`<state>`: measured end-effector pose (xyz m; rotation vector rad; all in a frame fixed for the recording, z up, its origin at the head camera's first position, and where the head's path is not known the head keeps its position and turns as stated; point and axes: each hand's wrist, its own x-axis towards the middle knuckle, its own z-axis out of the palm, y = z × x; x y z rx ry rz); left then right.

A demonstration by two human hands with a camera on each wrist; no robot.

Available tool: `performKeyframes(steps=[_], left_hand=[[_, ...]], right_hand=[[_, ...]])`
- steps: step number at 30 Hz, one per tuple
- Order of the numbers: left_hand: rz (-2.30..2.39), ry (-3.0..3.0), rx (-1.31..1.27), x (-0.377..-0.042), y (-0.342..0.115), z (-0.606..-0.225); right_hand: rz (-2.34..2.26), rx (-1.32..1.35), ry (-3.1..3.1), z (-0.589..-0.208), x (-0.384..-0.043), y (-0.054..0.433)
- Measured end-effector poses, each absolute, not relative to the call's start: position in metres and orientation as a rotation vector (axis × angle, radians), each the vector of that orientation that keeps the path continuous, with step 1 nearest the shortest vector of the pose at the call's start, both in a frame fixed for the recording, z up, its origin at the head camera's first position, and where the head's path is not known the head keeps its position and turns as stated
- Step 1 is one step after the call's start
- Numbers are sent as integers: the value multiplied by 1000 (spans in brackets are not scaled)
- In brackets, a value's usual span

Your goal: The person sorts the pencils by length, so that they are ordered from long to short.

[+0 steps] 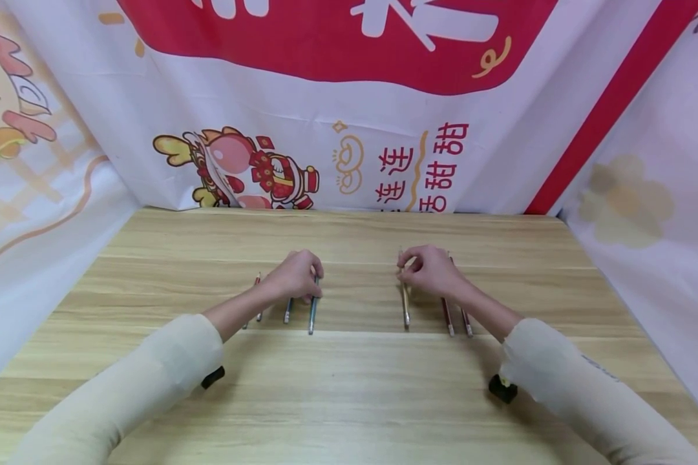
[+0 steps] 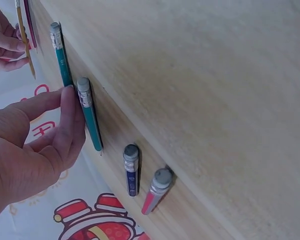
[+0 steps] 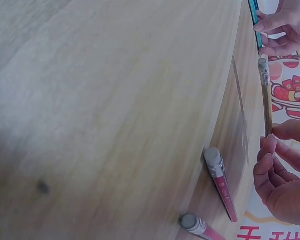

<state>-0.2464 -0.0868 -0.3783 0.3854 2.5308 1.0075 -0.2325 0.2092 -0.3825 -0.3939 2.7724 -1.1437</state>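
Wooden tabletop [image 1: 349, 400], left fingers [image 2: 66, 117] pinching teal pencil [image 2: 60, 57], right fingers [image 3: 290, 130] yellow pencil [image 3: 266, 97]

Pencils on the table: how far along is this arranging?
Looks done: a loose teal pencil, a navy pencil and a red pencil lie on the left, two dark red pencils on the right, erasers toward the person. In hand: the left grip pinches another teal pencil, the right grip a yellow pencil. Remaining: probably just releasing these two, which are apart from each other.
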Motion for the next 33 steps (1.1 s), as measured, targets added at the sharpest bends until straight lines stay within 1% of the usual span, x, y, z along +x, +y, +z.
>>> performKeyframes(steps=[9,16,33], left_hand=[[961,2545,297,-244,-80,-376],[952,2559,269,-243,-78,-376],[1004,2532,337,-244,-77,-373]], right_hand=[[-1133,-436,2805,-386,-234,214],[-1128,-414,2798,-385,-232,221],[-1121,-403,2764,-383,-228,233]])
